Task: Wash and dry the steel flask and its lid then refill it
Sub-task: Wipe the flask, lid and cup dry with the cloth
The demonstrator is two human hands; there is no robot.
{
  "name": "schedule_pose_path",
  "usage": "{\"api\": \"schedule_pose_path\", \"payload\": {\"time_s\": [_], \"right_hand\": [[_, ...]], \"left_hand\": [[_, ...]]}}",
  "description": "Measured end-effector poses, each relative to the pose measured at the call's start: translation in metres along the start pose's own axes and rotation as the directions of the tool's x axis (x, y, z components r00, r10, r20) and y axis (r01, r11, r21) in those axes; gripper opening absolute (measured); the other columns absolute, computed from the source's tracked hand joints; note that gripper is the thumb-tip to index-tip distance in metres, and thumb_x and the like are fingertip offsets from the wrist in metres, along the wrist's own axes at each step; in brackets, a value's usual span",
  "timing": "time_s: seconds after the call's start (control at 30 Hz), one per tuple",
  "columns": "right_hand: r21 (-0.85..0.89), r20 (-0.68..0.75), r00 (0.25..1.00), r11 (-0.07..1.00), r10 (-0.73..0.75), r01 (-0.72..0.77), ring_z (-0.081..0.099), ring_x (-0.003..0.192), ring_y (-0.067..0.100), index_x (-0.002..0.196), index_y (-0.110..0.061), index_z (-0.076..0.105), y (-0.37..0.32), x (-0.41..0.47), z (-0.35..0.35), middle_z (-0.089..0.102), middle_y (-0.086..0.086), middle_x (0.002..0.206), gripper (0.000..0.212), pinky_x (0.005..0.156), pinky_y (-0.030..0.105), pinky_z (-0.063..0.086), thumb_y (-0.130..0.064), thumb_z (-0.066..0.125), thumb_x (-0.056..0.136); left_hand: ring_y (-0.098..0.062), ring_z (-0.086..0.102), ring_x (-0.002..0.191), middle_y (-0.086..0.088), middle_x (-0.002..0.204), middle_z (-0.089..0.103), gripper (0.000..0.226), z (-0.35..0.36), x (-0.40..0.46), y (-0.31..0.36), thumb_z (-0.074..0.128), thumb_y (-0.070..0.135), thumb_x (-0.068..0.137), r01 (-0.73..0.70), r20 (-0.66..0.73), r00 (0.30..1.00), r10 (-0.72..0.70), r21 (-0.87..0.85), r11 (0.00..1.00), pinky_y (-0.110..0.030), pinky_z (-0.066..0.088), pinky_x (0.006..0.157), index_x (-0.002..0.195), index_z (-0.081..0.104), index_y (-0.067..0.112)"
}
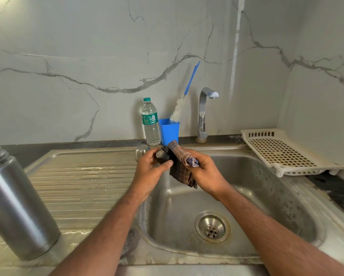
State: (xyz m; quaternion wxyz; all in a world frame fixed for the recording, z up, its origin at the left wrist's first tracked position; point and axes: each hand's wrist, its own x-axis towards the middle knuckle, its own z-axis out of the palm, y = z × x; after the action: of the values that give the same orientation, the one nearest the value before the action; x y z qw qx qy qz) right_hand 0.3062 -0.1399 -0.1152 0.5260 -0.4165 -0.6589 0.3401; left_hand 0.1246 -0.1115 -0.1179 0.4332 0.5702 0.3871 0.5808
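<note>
The steel flask [15, 200] stands open-mouthed on the counter at the far left, with no lid on it. Over the sink basin [266, 196], my left hand [151, 170] grips a small dark flask lid [163, 155]. Right beside it, my right hand [203, 170] holds a checked cloth [182, 166] bunched against the lid, with one end hanging down below my fingers. A steel cup-shaped cap [141, 151] sits on the drainboard just behind my left hand.
A plastic water bottle [150, 122] and a blue cup [169, 131] with a bottle brush [179, 108] stand against the wall. The tap [204, 112] is to their right. A white plastic rack [282, 152] lies on the right counter. The ribbed drainboard [83, 184] is left of the basin.
</note>
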Motion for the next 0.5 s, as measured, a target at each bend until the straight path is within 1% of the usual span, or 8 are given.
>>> {"api": "schedule_pose_path", "payload": {"time_s": [0.07,0.13,0.2,0.27,0.33,0.37,0.43,0.5], "right_hand": [[0.031,-0.006,1.0,0.999,0.012,-0.012,0.071,0.105,0.017,0.126,-0.032,0.069,-0.001,0.001,0.002,0.076,-0.001,0.11,0.042,0.092,0.031,0.057,-0.003,0.053,0.1],[0.082,-0.016,0.999,0.996,0.034,-0.032,0.07,0.109,0.012,0.129,-0.033,0.067,-0.002,0.002,0.001,0.075,-0.004,0.116,0.04,0.095,0.028,0.055,-0.007,0.052,0.102],[0.064,-0.033,0.998,0.997,0.045,-0.043,0.067,0.115,0.008,0.13,-0.037,0.065,0.001,0.003,0.0,0.073,-0.009,0.12,0.039,0.101,0.029,0.051,-0.012,0.052,0.103],[0.018,-0.04,0.997,0.998,0.066,-0.065,0.066,0.115,0.007,0.132,-0.034,0.066,0.004,0.003,-0.001,0.073,-0.01,0.12,0.037,0.104,0.033,0.051,-0.014,0.054,0.103],[-0.05,-0.043,0.996,0.996,0.073,-0.075,0.066,0.111,0.004,0.132,-0.031,0.066,0.005,0.003,-0.003,0.073,-0.01,0.118,0.037,0.101,0.031,0.052,-0.013,0.056,0.102],[-0.09,-0.043,0.997,0.993,0.072,-0.075,0.066,0.109,0.002,0.132,-0.031,0.067,0.005,0.002,-0.003,0.073,-0.011,0.117,0.038,0.098,0.029,0.053,-0.012,0.057,0.101],[-0.156,-0.027,0.997,0.985,0.067,-0.07,0.066,0.104,-0.002,0.13,-0.032,0.068,0.003,0.001,-0.005,0.074,-0.012,0.111,0.04,0.091,0.021,0.053,-0.008,0.056,0.099],[-0.215,-0.016,0.999,0.975,0.046,-0.048,0.064,0.099,-0.01,0.131,-0.033,0.067,0.0,0.0,-0.007,0.074,-0.014,0.109,0.044,0.082,0.009,0.048,-0.007,0.056,0.098]], "left_hand": [[-0.016,0.07,0.105,-0.001,0.109,0.076,0.039,0.0,-0.001,-0.002,0.082,0.01,0.083,-0.008,0.029,1.0,0.005,0.105,0.994,-0.03,0.054,0.086,0.118,0.069,0.019],[-0.007,0.069,0.095,0.001,0.105,0.077,0.034,0.005,-0.003,0.0,0.082,0.012,0.083,0.004,0.068,0.998,-0.01,0.074,0.997,-0.02,0.049,0.075,0.114,0.071,0.02],[-0.006,0.067,0.09,-0.001,0.103,0.077,0.034,0.011,-0.004,0.004,0.081,0.012,0.081,0.085,0.088,0.993,-0.074,-0.127,0.988,-0.02,0.048,0.072,0.113,0.071,0.015],[-0.01,0.068,0.093,-0.003,0.102,0.077,0.023,0.012,0.0,0.006,0.071,0.012,0.087,0.147,0.092,0.988,-0.124,-0.322,0.935,-0.026,0.05,0.08,0.111,0.07,0.01],[-0.016,0.071,0.095,-0.005,0.099,0.077,0.018,0.009,0.004,0.005,0.061,0.003,0.095,0.166,0.077,0.986,-0.148,-0.389,0.906,-0.031,0.053,0.087,0.11,0.068,0.007],[-0.021,0.072,0.097,-0.007,0.1,0.077,0.022,0.007,0.004,0.005,0.06,-0.001,0.095,0.172,0.078,0.985,-0.154,-0.369,0.914,-0.034,0.055,0.088,0.115,0.066,0.007],[-0.027,0.073,0.104,-0.011,0.106,0.076,0.035,0.003,0.003,0.003,0.061,-0.008,0.092,0.172,0.098,0.984,-0.151,-0.26,0.95,-0.038,0.059,0.09,0.124,0.063,0.008],[-0.029,0.072,0.108,-0.013,0.111,0.074,0.036,0.005,0.0,-0.001,0.065,-0.009,0.091,0.139,0.112,0.986,-0.127,-0.108,0.984,-0.039,0.059,0.092,0.123,0.065,0.007]]}}
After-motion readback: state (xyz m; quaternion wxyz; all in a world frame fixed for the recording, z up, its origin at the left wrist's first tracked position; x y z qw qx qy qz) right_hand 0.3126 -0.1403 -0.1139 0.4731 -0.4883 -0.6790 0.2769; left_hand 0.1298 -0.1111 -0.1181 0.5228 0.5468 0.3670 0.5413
